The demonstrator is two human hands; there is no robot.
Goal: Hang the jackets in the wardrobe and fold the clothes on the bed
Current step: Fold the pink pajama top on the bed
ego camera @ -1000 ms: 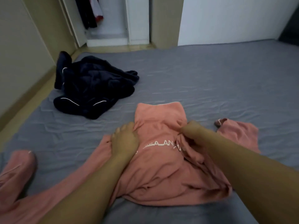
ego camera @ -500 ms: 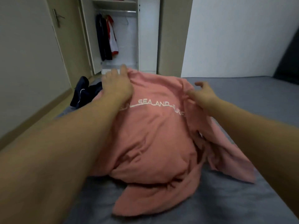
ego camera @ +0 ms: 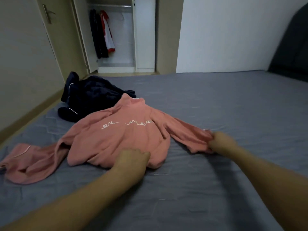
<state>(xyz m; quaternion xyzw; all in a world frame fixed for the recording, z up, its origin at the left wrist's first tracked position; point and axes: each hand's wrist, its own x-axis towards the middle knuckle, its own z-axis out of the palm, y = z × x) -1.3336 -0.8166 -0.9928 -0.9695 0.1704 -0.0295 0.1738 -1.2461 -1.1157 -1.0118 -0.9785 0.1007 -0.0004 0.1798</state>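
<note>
A pink sweatshirt (ego camera: pixel 120 137) with white lettering lies spread on the grey bed (ego camera: pixel 233 105), collar pointing away from me. My left hand (ego camera: pixel 133 157) grips its bottom hem. My right hand (ego camera: pixel 220 142) grips the cuff end of the right sleeve, stretched out to the right. The other sleeve (ego camera: pixel 30 160) lies crumpled at the left. A dark navy garment (ego camera: pixel 90 100) with white piping sits in a heap behind the sweatshirt, near the bed's left edge.
The wardrobe (ego camera: pixel 116 39) stands open at the far end, with a dark jacket (ego camera: pixel 98 34) and a red and white jacket (ego camera: pixel 108 34) hanging inside. A door (ego camera: pixel 55 39) is at the left. A dark headboard (ego camera: pixel 293 44) is at the right.
The sweatshirt was lifted off the bed by its shoulders and is now laid flat. My left hand moved down to the hem and my right hand moved out to the right sleeve.
</note>
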